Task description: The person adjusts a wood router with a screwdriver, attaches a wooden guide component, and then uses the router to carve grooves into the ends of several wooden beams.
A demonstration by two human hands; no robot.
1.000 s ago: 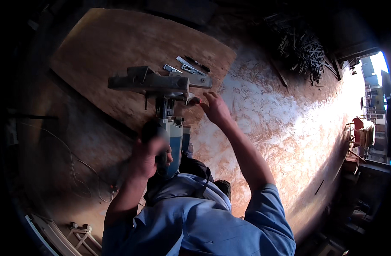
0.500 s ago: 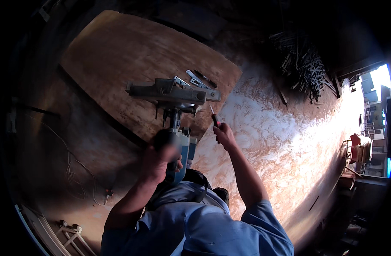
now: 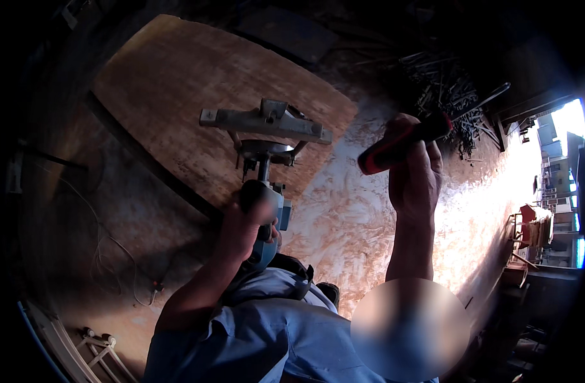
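Note:
A teal power tool that looks like a router [image 3: 280,207] stands upright against my lap. My left hand [image 3: 238,233] is wrapped round its side, by a black knob. At its upper end are a round base and a long metal guide bar [image 3: 232,118]. Raised at the right, my right hand [image 3: 415,175] grips a screwdriver [image 3: 383,155] by its black and red handle. The bare shaft points up to the right, away from the router.
A large wooden board [image 3: 196,70] lies beyond the router on a dusty, sunlit floor [image 3: 343,210]. Thin sticks [image 3: 449,96] are heaped at the far right. A cord [image 3: 117,242] trails at the left, and a pale wheeled frame [image 3: 104,354] stands at the lower left.
My right hand has lifted the screwdriver from beside the guide bar, up and to the right. The router has tilted a little. Small metal pieces seen behind the bar no longer show.

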